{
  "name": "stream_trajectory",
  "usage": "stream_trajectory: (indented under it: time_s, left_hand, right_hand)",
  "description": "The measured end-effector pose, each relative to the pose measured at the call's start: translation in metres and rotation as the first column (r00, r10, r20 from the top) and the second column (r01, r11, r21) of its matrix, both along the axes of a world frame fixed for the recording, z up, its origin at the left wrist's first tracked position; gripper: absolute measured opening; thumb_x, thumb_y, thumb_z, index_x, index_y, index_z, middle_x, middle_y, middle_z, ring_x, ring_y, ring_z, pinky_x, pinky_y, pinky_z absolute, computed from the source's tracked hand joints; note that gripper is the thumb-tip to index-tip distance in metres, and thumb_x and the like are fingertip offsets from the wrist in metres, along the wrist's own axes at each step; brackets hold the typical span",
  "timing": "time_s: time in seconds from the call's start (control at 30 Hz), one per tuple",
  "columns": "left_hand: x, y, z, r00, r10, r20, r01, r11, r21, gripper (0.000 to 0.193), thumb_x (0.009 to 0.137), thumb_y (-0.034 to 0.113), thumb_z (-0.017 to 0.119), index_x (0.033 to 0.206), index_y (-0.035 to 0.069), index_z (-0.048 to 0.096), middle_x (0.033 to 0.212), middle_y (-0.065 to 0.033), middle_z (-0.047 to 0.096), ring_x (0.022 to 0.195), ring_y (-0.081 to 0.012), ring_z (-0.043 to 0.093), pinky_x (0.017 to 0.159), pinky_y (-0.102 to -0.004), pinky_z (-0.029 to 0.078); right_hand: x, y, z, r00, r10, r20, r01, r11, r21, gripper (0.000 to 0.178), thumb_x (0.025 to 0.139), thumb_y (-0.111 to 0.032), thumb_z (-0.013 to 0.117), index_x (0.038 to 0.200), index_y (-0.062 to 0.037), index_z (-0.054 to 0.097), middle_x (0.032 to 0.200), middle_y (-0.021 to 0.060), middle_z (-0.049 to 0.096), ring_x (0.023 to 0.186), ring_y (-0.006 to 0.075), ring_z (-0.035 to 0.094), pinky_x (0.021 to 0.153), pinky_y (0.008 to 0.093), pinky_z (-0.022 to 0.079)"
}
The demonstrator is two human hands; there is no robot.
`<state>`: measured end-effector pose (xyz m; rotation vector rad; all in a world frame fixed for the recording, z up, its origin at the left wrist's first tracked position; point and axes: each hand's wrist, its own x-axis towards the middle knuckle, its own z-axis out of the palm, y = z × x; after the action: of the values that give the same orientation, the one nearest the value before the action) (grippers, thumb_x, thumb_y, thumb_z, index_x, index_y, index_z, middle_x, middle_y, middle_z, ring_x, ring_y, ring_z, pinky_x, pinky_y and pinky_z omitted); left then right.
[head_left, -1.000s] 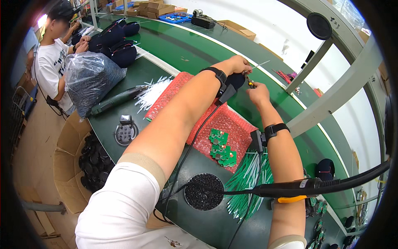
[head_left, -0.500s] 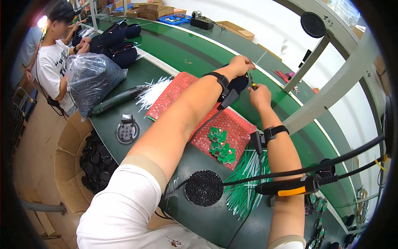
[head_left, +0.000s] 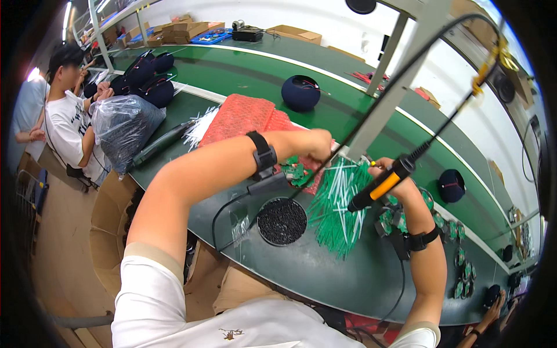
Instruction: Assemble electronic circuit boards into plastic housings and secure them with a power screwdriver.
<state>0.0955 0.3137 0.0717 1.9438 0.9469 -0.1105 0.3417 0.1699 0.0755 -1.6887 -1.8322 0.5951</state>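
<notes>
My left hand (head_left: 318, 145) is bent down over the right edge of the red bubble wrap (head_left: 238, 119), beside the green circuit boards (head_left: 297, 172); its fingertips are hidden. My right hand (head_left: 387, 169) is closed, partly behind a hanging electric screwdriver (head_left: 380, 187). A bit of yellow handle shows at its fingers, from the small pliers, whose jaws cannot be made out. Between the hands lies a spread of green and white cable ties (head_left: 339, 211). A dark blue round shell (head_left: 300, 93) with thin wires stands on the green conveyor, apart from both hands.
A round dish of small black parts (head_left: 282, 221) is near me. A clear bag (head_left: 125, 124) and a co-worker (head_left: 67, 110) are at left. A metal post (head_left: 383, 104) and the screwdriver's cable cross the right side. Wired circuit boards (head_left: 461, 261) lie at far right.
Both hands have drawn back from the shell, which now stands alone on the conveyor. My left hand came down to the bubble wrap, my right toward the cable ties. The view has shifted.
</notes>
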Motion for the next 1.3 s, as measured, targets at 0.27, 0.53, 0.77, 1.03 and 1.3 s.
stream_trajectory:
  time_s: [0.27,0.53,0.77,1.03,1.3]
  left_hand:
    - [-0.039,-0.051,0.047,0.987,0.001,0.161,-0.080,0.872,0.483,0.018,0.090,0.014,0.075,0.098,-0.002,0.076,0.087,-0.0112,0.077,0.070,-0.0171,0.074,0.063,-0.0325,0.058]
    - [-0.210,-0.222,0.185,0.485,-0.508,0.712,-0.597,0.402,0.694,0.042,0.095,0.021,0.072,0.132,0.003,0.062,0.126,-0.0216,0.063,0.105,-0.0272,0.063,0.079,-0.0327,0.052]
    - [-0.256,-0.261,0.210,0.441,-0.638,0.631,-0.472,0.433,0.768,0.062,0.090,0.031,0.075,0.140,0.001,0.054,0.132,-0.0267,0.057,0.112,-0.0361,0.060,0.092,-0.0418,0.053]
    - [-0.283,-0.237,0.278,0.475,-0.780,0.408,-0.711,-0.067,0.700,0.063,0.090,0.030,0.076,0.141,0.001,0.053,0.131,-0.0255,0.058,0.112,-0.0350,0.061,0.095,-0.0419,0.052]
    - [-0.298,-0.223,0.298,0.634,-0.754,0.169,-0.648,-0.400,0.648,0.065,0.089,0.030,0.077,0.141,0.001,0.052,0.130,-0.0243,0.058,0.112,-0.0339,0.061,0.097,-0.0420,0.052]
  right_hand:
    - [0.032,-0.089,-0.018,0.939,-0.304,0.159,0.323,0.940,-0.111,0.046,0.091,-0.030,0.067,0.123,0.0027,0.067,0.114,0.0284,0.071,0.107,0.0401,0.069,0.095,0.0447,0.052]
    - [-0.005,-0.123,-0.016,0.936,-0.309,0.169,0.316,0.949,-0.015,0.039,0.089,-0.025,0.075,0.117,0.0009,0.067,0.106,0.0217,0.073,0.096,0.0359,0.071,0.089,0.0437,0.054]
    - [0.012,-0.054,-0.039,0.920,-0.304,0.247,0.264,0.947,0.181,0.039,0.090,-0.027,0.072,0.116,0.0014,0.068,0.099,0.0254,0.073,0.093,0.0416,0.071,0.085,0.0469,0.055]
    - [0.030,-0.032,-0.097,0.852,-0.282,0.441,0.333,0.942,-0.041,0.069,0.085,-0.014,0.068,0.142,0.0076,0.035,0.117,0.0342,0.066,0.111,0.0488,0.066,0.096,0.0548,0.053]
    - [0.014,-0.027,-0.091,0.984,0.084,-0.158,-0.056,0.983,0.173,0.024,0.101,-0.019,0.054,0.119,-0.0076,0.064,0.106,0.0168,0.068,0.104,0.0324,0.068,0.096,0.0438,0.054]
